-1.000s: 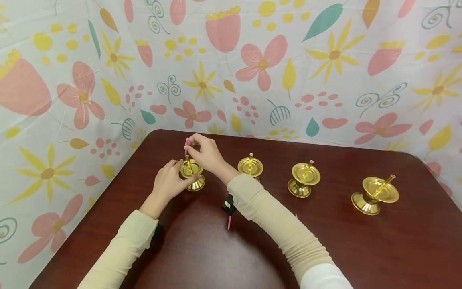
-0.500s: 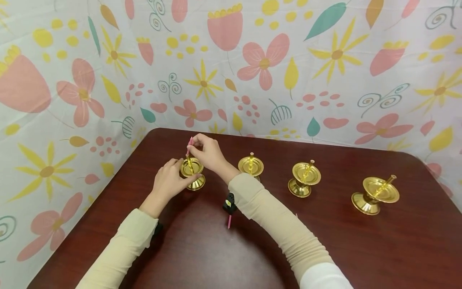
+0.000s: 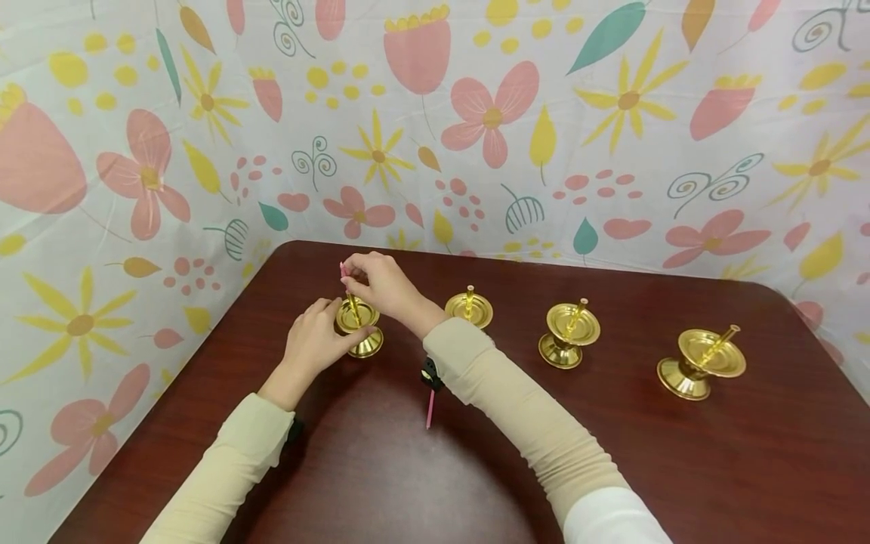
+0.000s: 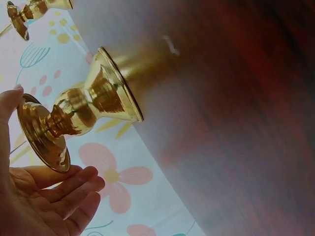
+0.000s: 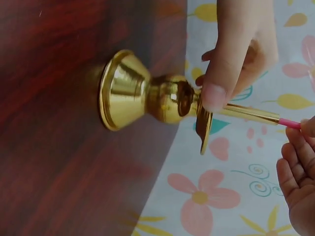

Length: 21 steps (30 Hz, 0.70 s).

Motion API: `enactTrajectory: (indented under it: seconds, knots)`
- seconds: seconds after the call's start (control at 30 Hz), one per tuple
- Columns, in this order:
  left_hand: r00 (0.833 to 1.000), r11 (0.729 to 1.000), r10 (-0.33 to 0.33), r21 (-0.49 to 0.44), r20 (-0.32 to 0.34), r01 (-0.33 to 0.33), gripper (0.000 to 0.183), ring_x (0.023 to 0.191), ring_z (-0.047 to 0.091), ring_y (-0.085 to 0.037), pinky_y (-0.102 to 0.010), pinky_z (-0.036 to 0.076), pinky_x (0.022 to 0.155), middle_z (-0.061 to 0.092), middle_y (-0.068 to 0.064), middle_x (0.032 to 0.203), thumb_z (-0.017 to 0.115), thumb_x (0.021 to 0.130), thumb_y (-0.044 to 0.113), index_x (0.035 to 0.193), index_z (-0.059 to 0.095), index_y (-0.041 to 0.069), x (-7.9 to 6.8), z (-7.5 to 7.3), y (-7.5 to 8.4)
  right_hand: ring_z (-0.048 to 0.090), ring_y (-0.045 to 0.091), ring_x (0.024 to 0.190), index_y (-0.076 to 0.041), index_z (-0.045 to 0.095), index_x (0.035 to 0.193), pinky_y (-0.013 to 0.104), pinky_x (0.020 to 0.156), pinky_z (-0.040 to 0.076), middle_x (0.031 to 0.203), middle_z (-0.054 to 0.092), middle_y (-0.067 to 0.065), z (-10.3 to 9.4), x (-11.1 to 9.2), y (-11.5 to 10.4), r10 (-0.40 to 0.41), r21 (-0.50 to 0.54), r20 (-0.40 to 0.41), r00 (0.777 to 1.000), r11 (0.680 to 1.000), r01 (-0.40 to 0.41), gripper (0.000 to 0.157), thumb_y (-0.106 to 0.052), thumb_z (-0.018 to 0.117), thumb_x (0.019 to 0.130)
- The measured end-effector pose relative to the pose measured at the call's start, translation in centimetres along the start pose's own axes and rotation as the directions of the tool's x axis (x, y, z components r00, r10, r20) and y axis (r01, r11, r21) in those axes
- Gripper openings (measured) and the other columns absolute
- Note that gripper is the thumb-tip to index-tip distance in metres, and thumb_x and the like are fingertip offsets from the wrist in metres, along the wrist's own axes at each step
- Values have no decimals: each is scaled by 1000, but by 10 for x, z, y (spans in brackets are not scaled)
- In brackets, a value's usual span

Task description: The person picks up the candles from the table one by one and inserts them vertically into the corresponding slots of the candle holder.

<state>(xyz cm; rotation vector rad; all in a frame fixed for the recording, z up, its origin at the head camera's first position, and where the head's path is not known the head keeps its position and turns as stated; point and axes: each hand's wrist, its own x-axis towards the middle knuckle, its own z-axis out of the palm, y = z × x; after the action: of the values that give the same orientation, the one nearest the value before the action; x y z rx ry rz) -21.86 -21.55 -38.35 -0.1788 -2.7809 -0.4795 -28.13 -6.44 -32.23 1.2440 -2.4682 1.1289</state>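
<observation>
In the head view, my left hand steadies the leftmost brass candle holder, which stands upright on the table. The left wrist view shows thumb and fingers on opposite sides of its dish. My right hand pinches a thin pink candle above that dish. In the right wrist view, the pink candle meets the open end of the brass tube, in line with it. How deep it sits inside cannot be seen.
Three more brass holders stand to the right: one partly behind the right forearm, one beyond it, and one farthest right. Another pink candle lies on the dark wooden table. A flower-patterned cloth hangs behind.
The right hand has tilted the pink candle one way and back, keeping it at the tube's top. The left hand stays on the dish. The head view has shifted slightly.
</observation>
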Motion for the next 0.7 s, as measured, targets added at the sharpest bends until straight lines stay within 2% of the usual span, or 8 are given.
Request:
enactTrajectory:
  seconds: [0.3,0.5,0.7]
  knots:
    - [1000,1000,4,-19,-12,-4,70,97,61,-36,-50,51,79,63,-22,108,68,77,58,116,61,0,-1,0,0,63,18,89,-4,67,95,21,78,48,88,70,6,1,0,-2,-14,-49,15,1000,999,15,10,-12,62,92]
    - [1000,1000,11,-23,-18,-11,69,96,61,-36,-50,51,78,63,-22,107,69,77,57,116,61,0,-1,-1,1,64,18,88,-3,67,94,22,79,49,85,70,6,2,-1,-3,-9,-35,-11,1000,999,9,10,-11,62,92]
    - [1000,1000,5,-24,-9,-5,69,96,61,-36,-50,51,79,63,-22,107,69,77,58,113,62,0,-2,0,0,64,18,88,-3,67,97,22,77,50,89,70,7,5,-3,-3,26,-23,-12,1000,999,-26,11,-12,61,93]
